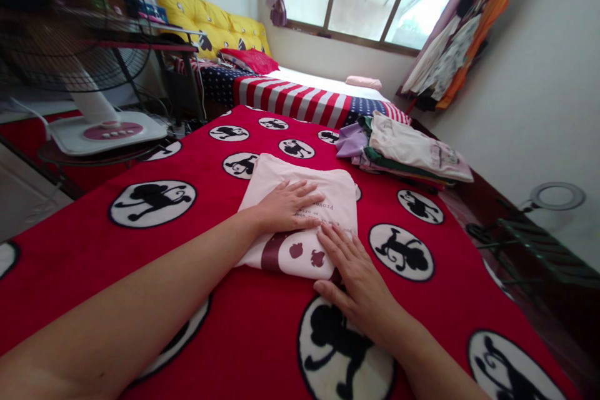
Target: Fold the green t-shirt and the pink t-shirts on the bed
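A pale pink T-shirt (pixel 276 175) with dark print and lettering lies folded into a compact rectangle on a red blanket (pixel 262 331). My left hand (pixel 293 205) rests flat across its middle, fingers stretched out to the right. On the shirt's near right part lies my right hand (pixel 349 262), palm down with the fingers extended and the thumb apart. The two hands nearly meet at the fingertips, and neither grips anything. Part of the lettering is hidden under them.
A stack of folded clothes (pixel 407 150) sits at the bed's far right. On the left a fan (pixel 103 128) stands on a stool. Behind are another bed (pixel 300 100) with a striped cover and a yellow cushion (pixel 215 22). A ring light (pixel 557 195) is at the right wall.
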`<state>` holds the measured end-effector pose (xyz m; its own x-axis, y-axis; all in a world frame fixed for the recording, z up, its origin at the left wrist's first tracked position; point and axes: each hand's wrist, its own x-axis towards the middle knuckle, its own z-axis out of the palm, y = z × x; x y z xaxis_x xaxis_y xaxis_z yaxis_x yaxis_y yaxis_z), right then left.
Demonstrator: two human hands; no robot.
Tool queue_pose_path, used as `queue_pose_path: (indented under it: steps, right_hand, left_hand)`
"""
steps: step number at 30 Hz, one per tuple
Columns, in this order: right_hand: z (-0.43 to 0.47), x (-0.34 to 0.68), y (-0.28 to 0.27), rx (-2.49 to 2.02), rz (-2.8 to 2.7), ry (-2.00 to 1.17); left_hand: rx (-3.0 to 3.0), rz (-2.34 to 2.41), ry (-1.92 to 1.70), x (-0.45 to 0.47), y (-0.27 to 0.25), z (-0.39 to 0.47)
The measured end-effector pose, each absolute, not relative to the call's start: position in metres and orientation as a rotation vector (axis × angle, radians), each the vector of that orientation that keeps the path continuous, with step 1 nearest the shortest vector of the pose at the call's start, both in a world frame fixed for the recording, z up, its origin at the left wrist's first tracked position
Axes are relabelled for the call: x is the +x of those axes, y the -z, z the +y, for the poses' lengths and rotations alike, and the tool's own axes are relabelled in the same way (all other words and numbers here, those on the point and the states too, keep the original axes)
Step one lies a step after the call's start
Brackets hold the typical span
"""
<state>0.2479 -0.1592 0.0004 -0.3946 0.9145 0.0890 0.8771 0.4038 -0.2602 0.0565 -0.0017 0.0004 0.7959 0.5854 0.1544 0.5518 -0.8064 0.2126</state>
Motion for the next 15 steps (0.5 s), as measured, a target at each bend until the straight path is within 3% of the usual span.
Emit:
queue_pose_path:
  steps: [15]
  right_hand:
    - [-0.1601, 0.2481, 0.0001, -1.574, -2.432, -0.247]
  left_hand:
    - [2.827, 0.901, -0.329, 0.0567, -0.0012, -0.0026]
